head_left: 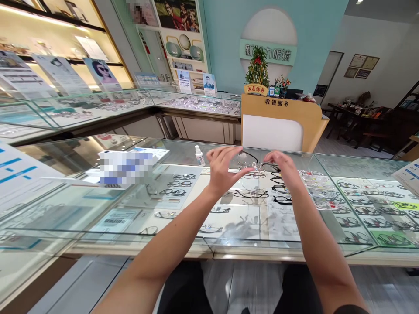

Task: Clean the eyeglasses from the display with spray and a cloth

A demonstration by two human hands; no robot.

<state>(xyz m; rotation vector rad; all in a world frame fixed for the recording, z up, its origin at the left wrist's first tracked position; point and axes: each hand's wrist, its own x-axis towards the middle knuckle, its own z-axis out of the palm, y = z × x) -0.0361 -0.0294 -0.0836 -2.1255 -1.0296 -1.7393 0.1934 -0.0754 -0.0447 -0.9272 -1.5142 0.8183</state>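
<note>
- A wearer's view down over a glass-topped eyewear display counter (233,249) in an optical shop, with two bare forearms reaching across it.
- Left hand (225,169): raised above the counter, its fingers extended close together and the thumb spread wide of them. The fingertips meet or nearly meet one dark, curved temple arm of a pair of eyeglasses (249,154); whether they grip it is unclear.
- Right hand (284,166): facing the left, fingers bent inward beside the dark part at the other side of the eyeglasses. The thumb is hidden, so a pinch cannot be told.
- The eyeglasses are between the two hands, toward the counter's far edge; their lenses are hard to separate from the frames behind.
- White spray bottle (199,156): upright, just beyond the left hand, to its left in the view.
- Dark-framed glasses (282,200): in a column below the right hand, with clear frames (322,185), some showing red, to their right.
- Blue-and-white item (126,168): blurred out, farther left on the counter.
- Beyond: a wood-toned cashier desk (278,111) with a leafy potted plant (257,69), before a teal wall (225,43) with a round sign.
</note>
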